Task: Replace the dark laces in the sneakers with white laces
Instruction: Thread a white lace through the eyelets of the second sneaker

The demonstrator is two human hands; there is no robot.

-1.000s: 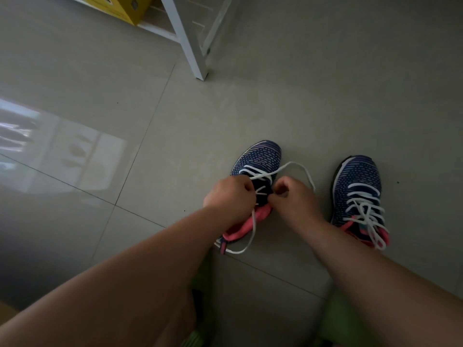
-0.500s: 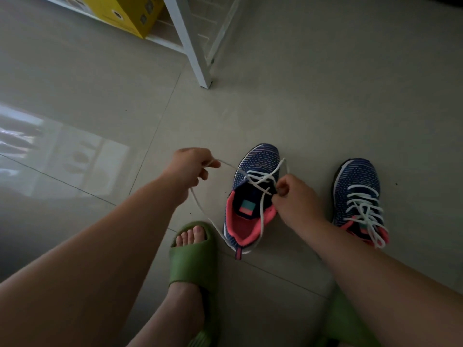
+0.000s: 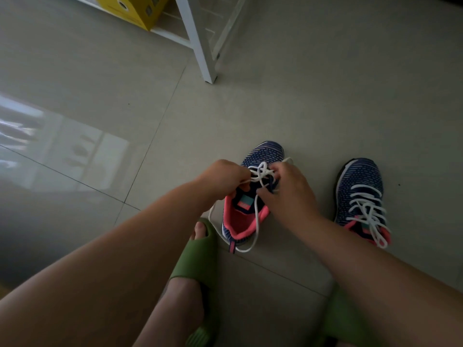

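At frame centre, the left hand (image 3: 223, 175) and right hand (image 3: 288, 186) each pinch the white lace (image 3: 261, 171) above the navy knit sneaker with pink lining (image 3: 250, 204) on the tiled floor (image 3: 300, 96). The second, laced navy sneaker (image 3: 360, 196) stands at right. A yellow cardboard box (image 3: 135, 8) sits on the white shelf (image 3: 200, 38), upper left.

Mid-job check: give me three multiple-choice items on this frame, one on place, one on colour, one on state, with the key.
1. Where is the finished sneaker? A) right of the one being laced B) on the shelf C) in a box
2. The slide sandal is: A) red B) green C) white
3. The hands are: A) idle B) one holds the yellow box C) both pinch the white lace

A: it lies right of the open sneaker. B: it shows green. C: left hand and right hand grip the lace.
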